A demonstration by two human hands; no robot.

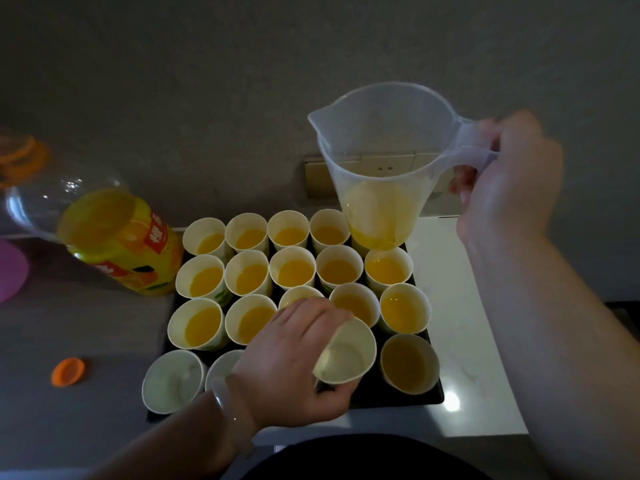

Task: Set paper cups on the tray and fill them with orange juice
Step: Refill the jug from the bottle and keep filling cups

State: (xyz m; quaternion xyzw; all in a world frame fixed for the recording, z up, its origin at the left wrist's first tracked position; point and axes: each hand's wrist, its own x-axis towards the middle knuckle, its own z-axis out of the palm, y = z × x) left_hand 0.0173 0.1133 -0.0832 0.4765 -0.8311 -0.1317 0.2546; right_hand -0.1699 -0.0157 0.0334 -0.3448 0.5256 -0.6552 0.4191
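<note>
A black tray carries several paper cups, most of them holding orange juice. My left hand grips an empty paper cup in the front row and tilts it. Two more empty cups stand at the tray's front left, and a filled cup stands at the front right. My right hand holds a clear plastic measuring jug by its handle, raised upright above the tray's back right corner. A little orange juice sits in the jug's bottom.
A large orange juice bottle, uncapped and partly full, stands left of the tray. Its orange cap lies on the grey counter at front left. A purple object shows at the left edge. A white surface lies right of the tray.
</note>
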